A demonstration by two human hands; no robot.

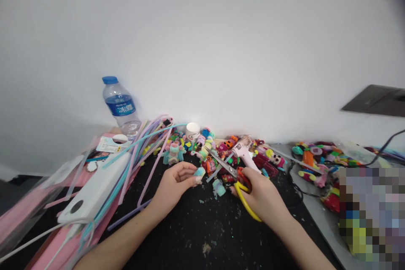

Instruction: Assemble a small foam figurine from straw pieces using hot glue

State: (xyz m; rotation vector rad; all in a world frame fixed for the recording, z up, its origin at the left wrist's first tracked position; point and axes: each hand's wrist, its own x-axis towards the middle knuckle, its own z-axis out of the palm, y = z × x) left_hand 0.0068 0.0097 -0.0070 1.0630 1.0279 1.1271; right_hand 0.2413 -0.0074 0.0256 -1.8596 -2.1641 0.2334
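Note:
Between the thumb and fingers of my left hand (177, 181) is a small fuzzy piece (199, 174), pale blue and cream. My right hand (261, 196) grips scissors (243, 198) with yellow and red handles. Their blades (221, 161) are parted and point up and left, above the heap of small figures. A light blue fuzzy piece (218, 187) lies on the black table surface between my hands. Just beyond the scissors rests a pale pink glue gun (244, 154). A fuzzy pastel figure (174, 153) stands beyond my left hand.
A water bottle (122, 107) leans near the wall. Long pastel pipe cleaners (139, 156) and a white power bank-like slab (95, 190) lie at left. A paper cup (193, 131) stands among colourful fuzzy figures (275, 158). Black cable (295, 177) runs at right, beside a pixelated area.

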